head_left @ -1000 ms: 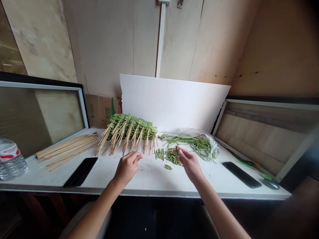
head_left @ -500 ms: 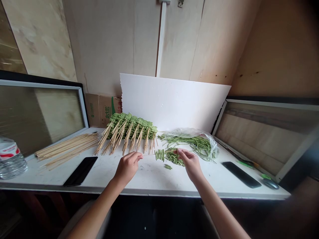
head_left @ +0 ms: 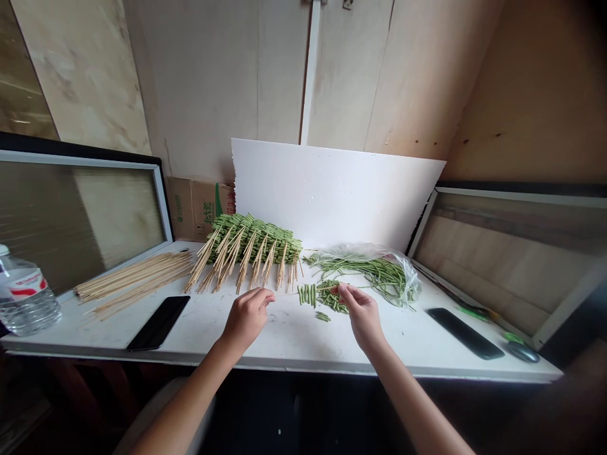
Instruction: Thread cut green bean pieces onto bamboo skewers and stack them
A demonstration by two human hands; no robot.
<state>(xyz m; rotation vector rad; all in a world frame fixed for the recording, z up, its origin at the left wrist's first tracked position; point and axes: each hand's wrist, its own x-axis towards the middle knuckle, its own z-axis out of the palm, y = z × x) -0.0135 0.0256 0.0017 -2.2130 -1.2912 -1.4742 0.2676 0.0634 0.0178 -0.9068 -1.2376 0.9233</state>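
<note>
Between my two hands a thin bamboo skewer is held level above the table, with several short green bean pieces (head_left: pixel 306 295) threaded side by side on it. My left hand (head_left: pixel 247 316) is closed, pinching the skewer's left end. At the other end, the fingers of my right hand (head_left: pixel 361 311) are closed on the skewer. Just behind the right hand lies a pile of cut bean pieces (head_left: pixel 332 294). A few loose pieces (head_left: pixel 323 316) rest on the table in front of that pile.
Finished bean skewers (head_left: pixel 258 237) are stacked at the back, sticks facing me. Bare bamboo skewers (head_left: pixel 137 275) lie left, near a phone (head_left: pixel 160 322) and water bottle (head_left: pixel 26 294). Long beans (head_left: pixel 379 272) in a plastic bag, a dark phone-like slab (head_left: pixel 465 333) and a mouse (head_left: pixel 523 351) are right.
The view has shifted slightly, so the table and its things appear a little farther right. Both hands keep their hold on the skewer, and the threaded bean pieces look the same.
</note>
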